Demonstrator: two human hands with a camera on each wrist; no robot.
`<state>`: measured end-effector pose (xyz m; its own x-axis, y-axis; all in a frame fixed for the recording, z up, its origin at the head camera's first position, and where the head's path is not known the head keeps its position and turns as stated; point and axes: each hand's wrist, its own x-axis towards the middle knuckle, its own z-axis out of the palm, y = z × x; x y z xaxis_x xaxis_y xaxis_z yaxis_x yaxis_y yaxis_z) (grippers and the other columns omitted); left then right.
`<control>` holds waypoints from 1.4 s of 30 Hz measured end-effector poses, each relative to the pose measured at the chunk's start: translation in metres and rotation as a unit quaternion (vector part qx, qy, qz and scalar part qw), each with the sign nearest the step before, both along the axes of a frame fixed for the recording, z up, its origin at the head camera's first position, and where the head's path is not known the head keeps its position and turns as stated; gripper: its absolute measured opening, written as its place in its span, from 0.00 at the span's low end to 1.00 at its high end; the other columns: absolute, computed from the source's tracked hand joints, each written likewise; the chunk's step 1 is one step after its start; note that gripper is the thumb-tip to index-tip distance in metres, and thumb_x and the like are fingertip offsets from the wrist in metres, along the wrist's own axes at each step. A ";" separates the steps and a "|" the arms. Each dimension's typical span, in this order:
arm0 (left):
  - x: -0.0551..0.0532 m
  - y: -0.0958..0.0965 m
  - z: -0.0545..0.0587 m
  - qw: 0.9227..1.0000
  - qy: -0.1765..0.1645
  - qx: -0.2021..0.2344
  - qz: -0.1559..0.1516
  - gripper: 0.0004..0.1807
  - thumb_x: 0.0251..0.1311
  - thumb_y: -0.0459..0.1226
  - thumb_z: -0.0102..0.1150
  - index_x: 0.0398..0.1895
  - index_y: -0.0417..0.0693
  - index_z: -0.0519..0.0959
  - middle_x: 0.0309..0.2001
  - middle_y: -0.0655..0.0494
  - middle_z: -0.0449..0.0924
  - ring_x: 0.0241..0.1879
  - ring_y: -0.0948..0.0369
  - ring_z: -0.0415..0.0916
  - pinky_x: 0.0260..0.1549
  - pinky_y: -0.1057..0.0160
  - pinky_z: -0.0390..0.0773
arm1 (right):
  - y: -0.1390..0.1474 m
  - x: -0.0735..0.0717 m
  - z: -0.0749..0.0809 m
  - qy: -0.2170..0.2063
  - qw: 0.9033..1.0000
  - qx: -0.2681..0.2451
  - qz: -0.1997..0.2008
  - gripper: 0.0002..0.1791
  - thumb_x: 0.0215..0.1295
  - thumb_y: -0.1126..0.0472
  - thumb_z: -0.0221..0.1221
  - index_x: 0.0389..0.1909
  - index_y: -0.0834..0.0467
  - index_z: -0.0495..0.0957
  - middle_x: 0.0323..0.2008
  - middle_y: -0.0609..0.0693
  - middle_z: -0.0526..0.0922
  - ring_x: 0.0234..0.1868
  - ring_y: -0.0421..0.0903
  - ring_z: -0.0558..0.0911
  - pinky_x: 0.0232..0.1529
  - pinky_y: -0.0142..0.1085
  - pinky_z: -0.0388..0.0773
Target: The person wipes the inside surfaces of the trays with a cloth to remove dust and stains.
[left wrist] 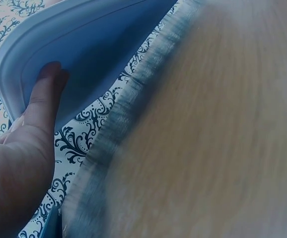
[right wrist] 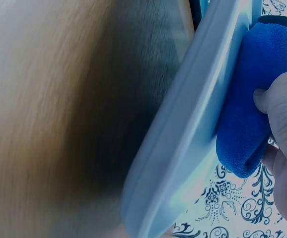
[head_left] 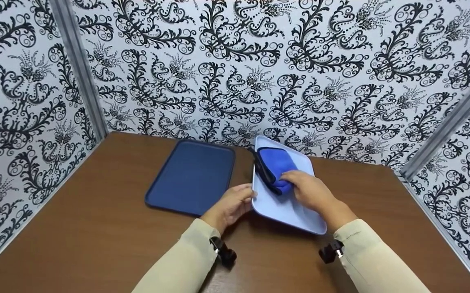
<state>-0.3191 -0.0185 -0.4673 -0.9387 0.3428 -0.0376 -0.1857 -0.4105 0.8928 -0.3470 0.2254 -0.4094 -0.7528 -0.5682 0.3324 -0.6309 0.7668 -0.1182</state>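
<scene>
Our left hand (head_left: 235, 203) grips the tilted light-blue tray (head_left: 285, 212); our right hand (head_left: 310, 189) grips the cloth (head_left: 277, 162). Excess pressure could dislodge the tray.

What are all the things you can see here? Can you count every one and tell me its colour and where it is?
Light blue tray: 1, pale blue, tilted, right of the dark tray
Dark tray: 1, navy blue, on the table
Cloth: 1, bright blue with black edging, over the light blue tray
Table: 1, brown, under everything
Patterned walls: 3, white with black swirls, left, back and right
Corner posts: 2, grey, where the walls meet
Wrist gadgets: 2, black, one at each wrist
Sleeves: 2, cream, on both arms
Left hand: 1, bare, holding the light blue tray's edge
Right hand: 1, bare, gripping the cloth
</scene>
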 end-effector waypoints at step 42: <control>-0.001 0.001 -0.001 0.999 -0.011 -0.028 0.011 0.29 0.56 0.30 0.54 0.64 0.29 0.74 0.43 0.52 0.85 0.40 0.63 0.82 0.43 0.66 0.83 | 0.032 -0.006 -0.019 -0.030 0.992 -0.033 -0.115 0.24 0.65 0.75 0.51 0.61 0.64 0.80 0.60 0.64 0.83 0.62 0.66 0.81 0.66 0.59 0.76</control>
